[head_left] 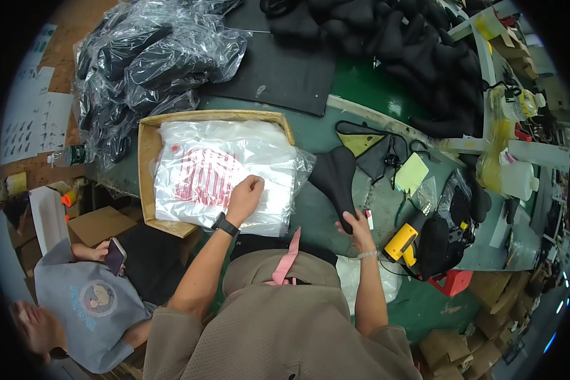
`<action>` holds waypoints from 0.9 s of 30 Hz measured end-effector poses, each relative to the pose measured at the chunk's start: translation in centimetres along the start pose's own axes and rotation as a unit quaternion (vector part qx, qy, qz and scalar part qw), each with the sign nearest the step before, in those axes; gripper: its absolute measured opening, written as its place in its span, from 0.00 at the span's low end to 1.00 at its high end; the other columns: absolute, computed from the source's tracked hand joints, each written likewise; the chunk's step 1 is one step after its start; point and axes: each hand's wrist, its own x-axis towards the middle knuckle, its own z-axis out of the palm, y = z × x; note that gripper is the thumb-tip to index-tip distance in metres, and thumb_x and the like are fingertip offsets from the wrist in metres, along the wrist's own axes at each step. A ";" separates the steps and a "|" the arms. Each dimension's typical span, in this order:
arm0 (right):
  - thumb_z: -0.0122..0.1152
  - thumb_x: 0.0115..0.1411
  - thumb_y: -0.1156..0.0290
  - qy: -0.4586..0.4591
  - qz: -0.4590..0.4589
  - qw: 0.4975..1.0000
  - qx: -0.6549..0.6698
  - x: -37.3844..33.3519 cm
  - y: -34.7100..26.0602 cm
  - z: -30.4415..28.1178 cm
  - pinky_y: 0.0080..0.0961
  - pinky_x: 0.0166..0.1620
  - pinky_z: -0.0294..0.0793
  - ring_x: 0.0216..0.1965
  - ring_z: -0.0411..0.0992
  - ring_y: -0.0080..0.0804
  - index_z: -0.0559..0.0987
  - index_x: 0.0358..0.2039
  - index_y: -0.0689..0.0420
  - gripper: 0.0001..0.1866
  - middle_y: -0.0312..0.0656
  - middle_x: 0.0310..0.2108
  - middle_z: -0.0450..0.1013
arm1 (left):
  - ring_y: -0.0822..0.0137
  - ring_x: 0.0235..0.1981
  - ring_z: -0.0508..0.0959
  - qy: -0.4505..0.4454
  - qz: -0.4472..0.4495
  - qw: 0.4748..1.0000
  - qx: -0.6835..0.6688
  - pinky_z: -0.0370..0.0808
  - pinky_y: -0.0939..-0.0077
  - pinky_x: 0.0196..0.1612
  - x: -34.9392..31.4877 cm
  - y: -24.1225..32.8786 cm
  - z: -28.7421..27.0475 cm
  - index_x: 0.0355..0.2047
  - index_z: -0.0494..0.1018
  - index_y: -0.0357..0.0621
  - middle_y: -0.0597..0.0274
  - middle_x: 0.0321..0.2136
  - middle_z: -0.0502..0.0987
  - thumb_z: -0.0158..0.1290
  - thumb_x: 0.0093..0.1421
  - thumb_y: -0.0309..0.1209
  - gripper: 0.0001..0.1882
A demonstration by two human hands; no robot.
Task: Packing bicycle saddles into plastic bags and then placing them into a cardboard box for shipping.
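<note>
A cardboard box (147, 183) in front of me holds a stack of clear plastic bags (269, 158) with red print. My left hand (247, 195), wearing a dark wristband, is over the stack with its fingertips pinched together on the top bag. A black bicycle saddle (335, 174) lies to the right of the box, its wide end against the bags' loose edge. My right hand (358, 229) grips the saddle's narrow nose, which points toward me; part of that nose is hidden by the fingers.
Plastic-wrapped black saddles (152, 63) pile up at far left; bare ones (418, 50) heap at far right. A yellow heat gun (401, 242), a red stand (451, 282) and a yellow notepad (411, 172) lie right. A seated person (95, 304) holds a phone at left.
</note>
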 end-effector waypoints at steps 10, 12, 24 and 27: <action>0.63 0.61 0.67 0.048 -0.104 0.993 -0.040 -5.4 -3.3 4.6 0.24 0.31 0.79 0.29 0.77 0.28 0.72 0.50 0.65 0.20 0.44 0.33 0.77 | 0.74 0.26 0.71 -0.018 -0.032 0.981 -0.189 0.69 0.80 0.33 -0.1 -2.5 0.0 0.44 0.74 0.33 0.65 0.25 0.74 0.48 0.65 0.32 0.14; 0.66 0.56 0.72 0.058 -0.253 0.960 -0.103 -8.2 -3.0 6.7 0.28 0.39 0.80 0.36 0.79 0.34 0.66 0.59 0.67 0.31 0.49 0.40 0.77 | 0.74 0.26 0.71 -0.019 -0.043 0.976 -0.213 0.69 0.80 0.32 0.2 -2.4 -0.3 0.43 0.74 0.34 0.66 0.24 0.73 0.48 0.66 0.32 0.13; 0.68 0.52 0.59 0.036 -0.317 0.685 -0.655 -9.0 -4.6 20.2 0.45 0.31 0.75 0.30 0.76 0.56 0.54 0.68 0.60 0.48 0.57 0.35 0.77 | 0.68 0.25 0.73 0.207 0.059 0.962 -0.169 0.70 0.71 0.30 -3.1 5.0 -6.0 0.39 0.74 0.37 0.61 0.24 0.73 0.44 0.70 0.33 0.13; 0.67 0.53 0.59 -0.014 -0.446 0.615 -0.651 -7.2 -3.8 19.4 0.41 0.31 0.77 0.32 0.78 0.52 0.64 0.63 0.62 0.40 0.54 0.35 0.77 | 0.53 0.34 0.76 0.132 0.496 0.852 0.105 0.73 0.61 0.39 -5.6 7.0 -2.5 0.37 0.75 0.40 0.54 0.31 0.77 0.52 0.51 0.28 0.12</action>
